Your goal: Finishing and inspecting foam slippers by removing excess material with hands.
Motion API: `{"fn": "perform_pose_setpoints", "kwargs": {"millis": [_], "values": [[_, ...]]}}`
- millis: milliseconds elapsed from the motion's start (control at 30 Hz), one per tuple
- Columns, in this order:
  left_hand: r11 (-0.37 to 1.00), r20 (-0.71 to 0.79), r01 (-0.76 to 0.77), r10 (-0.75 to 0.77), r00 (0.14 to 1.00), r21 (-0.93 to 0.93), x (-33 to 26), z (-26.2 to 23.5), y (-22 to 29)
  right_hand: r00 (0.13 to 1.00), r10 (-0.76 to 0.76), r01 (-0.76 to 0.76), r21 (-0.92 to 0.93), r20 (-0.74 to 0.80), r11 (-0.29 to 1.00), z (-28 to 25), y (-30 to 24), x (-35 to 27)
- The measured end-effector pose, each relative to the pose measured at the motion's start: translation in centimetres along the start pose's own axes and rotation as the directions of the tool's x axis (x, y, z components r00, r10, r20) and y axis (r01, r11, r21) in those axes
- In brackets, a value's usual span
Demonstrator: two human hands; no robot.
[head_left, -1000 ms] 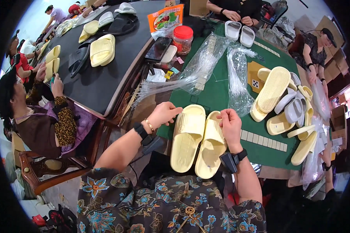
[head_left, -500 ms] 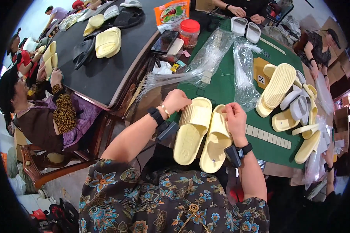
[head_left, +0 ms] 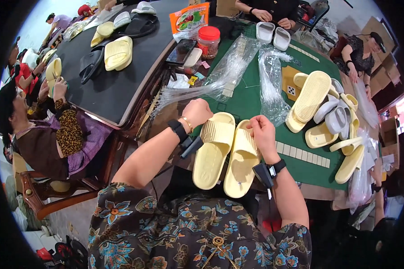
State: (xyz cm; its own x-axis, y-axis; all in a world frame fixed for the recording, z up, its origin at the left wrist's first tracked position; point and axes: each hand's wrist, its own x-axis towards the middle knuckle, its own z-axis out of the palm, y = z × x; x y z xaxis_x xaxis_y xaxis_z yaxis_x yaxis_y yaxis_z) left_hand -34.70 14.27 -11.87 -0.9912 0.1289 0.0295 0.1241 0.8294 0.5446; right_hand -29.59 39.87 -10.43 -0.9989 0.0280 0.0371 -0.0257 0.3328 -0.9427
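The left hand [head_left: 196, 113] closes its grip on the toe end of the left pale yellow slipper [head_left: 213, 150], while beside it the right hand [head_left: 261, 134] grips the strap end of the right slipper [head_left: 241, 160]; both slippers lie side by side over the near edge of the green desk [head_left: 249, 101]. The pairing step looks in hand. Next, the two need bringing flush together, with the clear plastic bags [head_left: 229, 74] lying just beyond.

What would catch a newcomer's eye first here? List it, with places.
At centre, the left hand and right hand hold a pair of pale yellow slippers side by side above the green table. To the right lies a slipper heap; clear plastic bags lie behind.
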Motion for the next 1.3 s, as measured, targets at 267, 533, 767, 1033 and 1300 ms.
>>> {"fn": "perform_pose_setpoints", "kwargs": {"millis": [267,533,767,1033,1300], "values": [[0.522,0.125,0.038,0.132,0.983,-0.852,-2.2,1.2,6.6,0.994,0.083,-0.100,0.268,0.074,0.958,-0.3,-1.2,0.4],[0.705,0.126,-0.029,0.167,0.978,-0.709,-3.9,2.4,7.5,0.999,-0.023,0.012,0.259,0.039,0.966,1.3,-0.3,-1.2],[0.638,0.061,-0.039,0.134,0.989,-0.769,-4.1,3.5,7.3,0.979,-0.119,0.136,0.097,-0.163,0.986,2.2,-1.7,-1.9],[0.605,0.028,-0.041,0.104,0.994,-0.795,-4.0,3.9,7.0,0.977,-0.155,0.163,0.048,-0.143,0.985,2.3,-0.7,-1.8],[0.597,0.021,-0.036,0.089,0.996,-0.801,-4.0,4.4,6.6,0.972,-0.181,0.180,-0.021,-0.150,0.983,2.3,-1.1,-2.0]]}}
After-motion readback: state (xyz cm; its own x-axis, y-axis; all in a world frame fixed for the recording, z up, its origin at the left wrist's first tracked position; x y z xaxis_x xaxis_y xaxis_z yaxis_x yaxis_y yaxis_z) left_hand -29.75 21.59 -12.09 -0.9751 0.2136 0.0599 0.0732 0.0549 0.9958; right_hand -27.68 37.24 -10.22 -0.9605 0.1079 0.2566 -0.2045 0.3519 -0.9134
